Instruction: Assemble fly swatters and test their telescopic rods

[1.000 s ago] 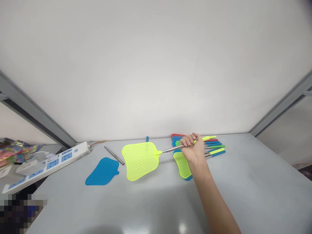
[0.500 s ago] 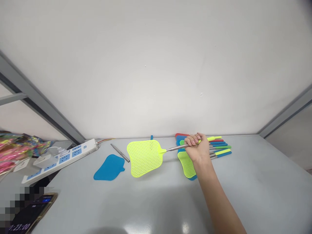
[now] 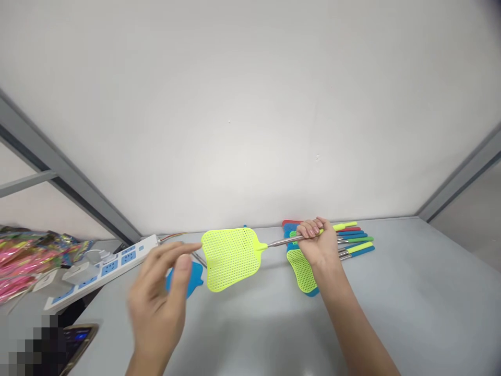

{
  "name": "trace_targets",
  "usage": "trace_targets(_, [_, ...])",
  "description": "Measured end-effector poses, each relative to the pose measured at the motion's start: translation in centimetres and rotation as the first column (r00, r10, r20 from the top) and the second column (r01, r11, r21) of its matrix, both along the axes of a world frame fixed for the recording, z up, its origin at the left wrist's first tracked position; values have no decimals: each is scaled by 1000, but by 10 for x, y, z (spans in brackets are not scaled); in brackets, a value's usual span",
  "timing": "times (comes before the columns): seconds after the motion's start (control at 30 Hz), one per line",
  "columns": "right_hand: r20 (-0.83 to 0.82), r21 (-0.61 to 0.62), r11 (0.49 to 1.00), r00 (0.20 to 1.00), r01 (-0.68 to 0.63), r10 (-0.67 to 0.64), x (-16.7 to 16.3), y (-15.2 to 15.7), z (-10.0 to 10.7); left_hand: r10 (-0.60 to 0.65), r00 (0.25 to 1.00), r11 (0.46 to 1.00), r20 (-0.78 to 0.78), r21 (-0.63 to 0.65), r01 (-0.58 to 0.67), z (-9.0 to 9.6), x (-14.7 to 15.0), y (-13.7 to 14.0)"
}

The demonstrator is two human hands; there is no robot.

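A yellow-green fly swatter (image 3: 233, 259) is held up sideways above the table, its perforated head to the left and its metal rod to the right. My right hand (image 3: 318, 241) is wrapped round the rod and handle end. At the swatter's left edge is my left hand (image 3: 162, 295), thumb and fingers apart; whether a fingertip touches the edge I cannot tell. Behind that hand lies a loose blue swatter head (image 3: 195, 279), partly hidden, with a metal rod (image 3: 199, 259) near it. A pile of swatters (image 3: 303, 274) lies under and behind my right hand, with several coloured handles (image 3: 360, 248) pointing right.
A white power strip (image 3: 117, 265) with plugged-in chargers (image 3: 80, 272) runs along the table's left side. A phone (image 3: 80, 339) lies at the front left. Pink and yellow wrapped items (image 3: 31, 261) are heaped at the far left. A white wall (image 3: 250, 115) rises behind the grey table (image 3: 422, 308).
My left hand has come into view from below and reached the swatter's left edge, covering part of the blue head. My right hand keeps its hold, almost unmoved.
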State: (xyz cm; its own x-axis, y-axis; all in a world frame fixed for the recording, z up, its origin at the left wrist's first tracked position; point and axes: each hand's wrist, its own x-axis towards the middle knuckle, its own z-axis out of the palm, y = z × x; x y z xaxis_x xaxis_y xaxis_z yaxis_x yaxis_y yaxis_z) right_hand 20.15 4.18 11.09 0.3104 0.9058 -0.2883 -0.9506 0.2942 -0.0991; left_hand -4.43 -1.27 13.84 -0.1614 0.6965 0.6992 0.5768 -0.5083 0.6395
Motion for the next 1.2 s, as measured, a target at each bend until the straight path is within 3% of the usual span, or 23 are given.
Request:
trace_targets(0.07, [5,3,1000,1000,1,-1,0,-1,1,-59,998,987,-23,-148,55,-5,11,15])
trace_targets(0.17, [20,5,1000,1000,8,-8,1,-1,1,-119,992,909,38,-398,124,-16,19,24])
trace_targets(0.23, [26,8,1000,1000,13,-13,0,-1,1,-108,990,876,95,-462,140,-22,21,23])
trace_targets(0.57, [89,-5,1000,996,1,-1,3,-2,1,-175,931,792,321,-515,327,-22,29,20])
trace_targets(0.83, [132,-14,999,990,-51,53,-5,-3,-1,-148,908,754,391,-550,360,-18,35,16])
trace_targets(0.97, [132,-9,998,989,-67,68,-10,-5,-2,-160,886,702,435,-581,413,-21,34,15])
trace_targets(1.2, [235,-10,1000,972,-15,17,-15,-10,-2,-84,857,695,509,-586,416,-26,35,12])
